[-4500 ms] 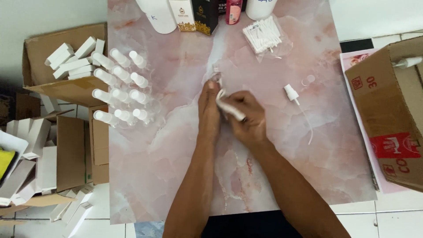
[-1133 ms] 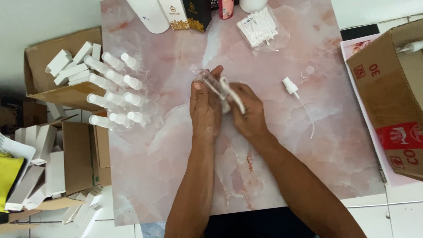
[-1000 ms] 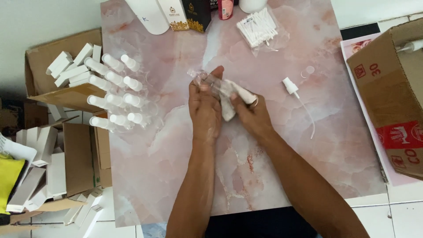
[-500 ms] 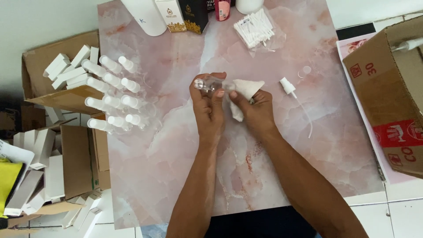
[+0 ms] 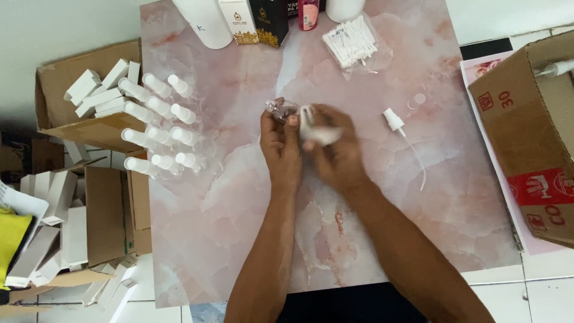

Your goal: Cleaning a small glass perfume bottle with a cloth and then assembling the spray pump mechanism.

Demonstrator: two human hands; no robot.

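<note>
Over the middle of the pink marble table, my left hand grips a small clear glass bottle lying on its side, neck toward the left. My right hand presses a white cloth or tissue against the bottle's body. The two hands touch. A white spray pump with a long dip tube lies on the table just right of my right hand, with a small clear cap beyond it.
Several capped clear spray bottles lie in rows at the table's left. Boxes and bottles and a bag of white pieces line the far edge. A brown carton stands right; an open carton of white boxes stands left.
My hands have turned the bottle from upright to lying sideways and lifted it slightly farther away. The white cloth has slid along it under my right hand.
</note>
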